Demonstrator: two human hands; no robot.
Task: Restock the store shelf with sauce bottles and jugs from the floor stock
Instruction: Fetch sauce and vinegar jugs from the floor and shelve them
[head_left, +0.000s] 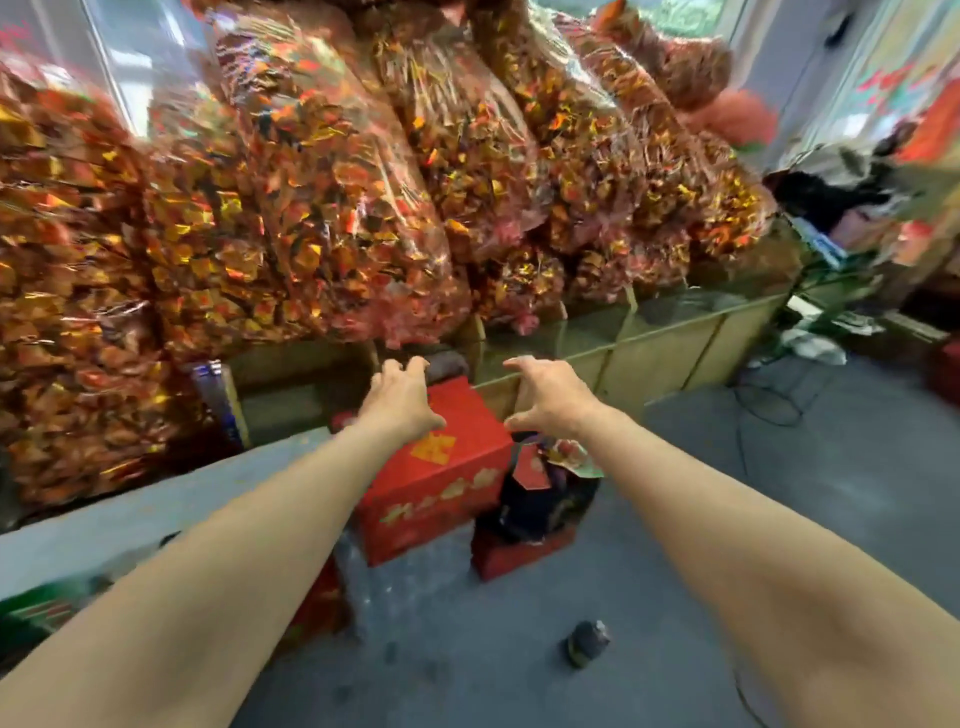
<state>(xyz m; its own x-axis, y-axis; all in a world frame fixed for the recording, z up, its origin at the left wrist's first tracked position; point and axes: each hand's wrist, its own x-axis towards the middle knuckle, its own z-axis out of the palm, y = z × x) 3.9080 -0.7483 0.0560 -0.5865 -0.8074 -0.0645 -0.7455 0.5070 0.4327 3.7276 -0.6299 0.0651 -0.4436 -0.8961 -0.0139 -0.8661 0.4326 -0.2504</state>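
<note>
Both hands reach out empty, left hand (397, 397) and right hand (545, 397) with fingers spread, over the red box (436, 467) on the floor; next, probably gripping its sides.

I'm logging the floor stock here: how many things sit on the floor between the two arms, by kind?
Large red boxes with gold print: 1
Low red boxes or trays holding dark packaged goods: 1
Small dark cans or jars lying alone on the floor: 1
Total: 3
Whether more red packs lie under the left forearm is too hidden to tell.
</note>
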